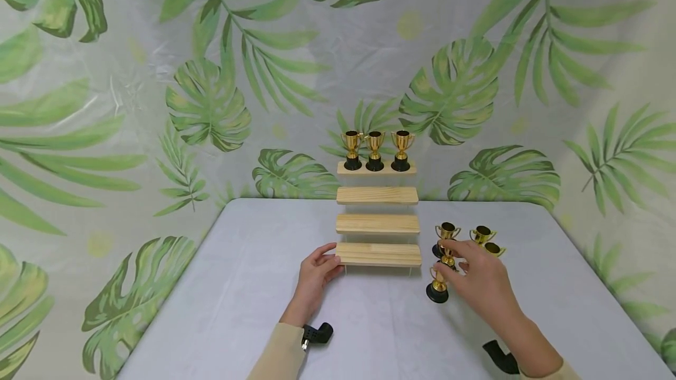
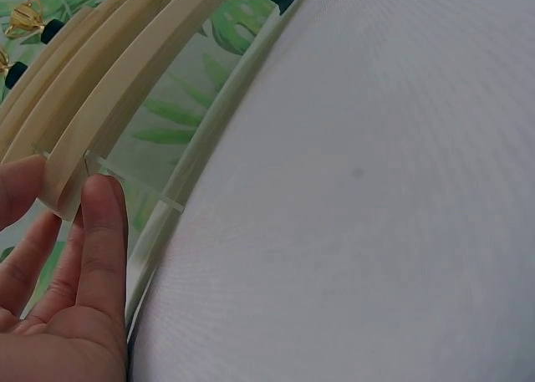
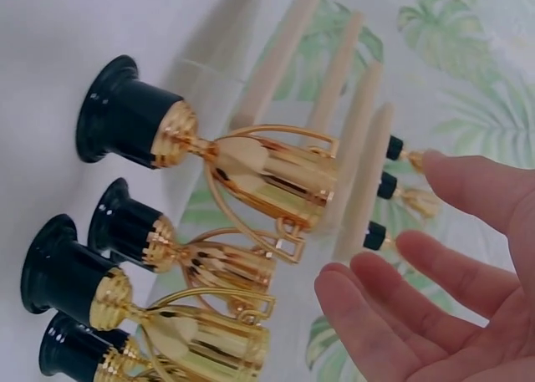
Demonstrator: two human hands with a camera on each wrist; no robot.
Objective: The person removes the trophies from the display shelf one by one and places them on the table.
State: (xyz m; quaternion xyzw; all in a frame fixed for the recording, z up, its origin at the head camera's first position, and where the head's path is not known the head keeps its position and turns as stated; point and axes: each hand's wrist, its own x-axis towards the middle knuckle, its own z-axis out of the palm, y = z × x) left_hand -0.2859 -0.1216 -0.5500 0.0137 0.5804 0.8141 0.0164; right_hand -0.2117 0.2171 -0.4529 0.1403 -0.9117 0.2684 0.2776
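Observation:
My left hand [image 1: 317, 274] grips the left end of the lowest wooden plank [image 1: 378, 254] of a stepped display stand; in the left wrist view the thumb and fingers [image 2: 102, 231] close around that plank's end. My right hand [image 1: 477, 271] is over the group of small gold trophies at the stand's right, thumb and fingers spread. The nearest trophy [image 3: 267, 177] stands upright on its black base, its cup just short of the fingertips in the right wrist view. Behind it are further trophies [image 3: 209, 336], partly hidden by the hand in the head view.
Three gold trophies [image 1: 375, 148] stand in a row on the top plank [image 1: 343, 170]. The two planks between, an upper one [image 1: 377, 195] and a lower one [image 1: 377, 223], are bare. A white cloth [image 1: 264, 233] covers the table, backed by a leaf-print curtain [image 1: 369, 46].

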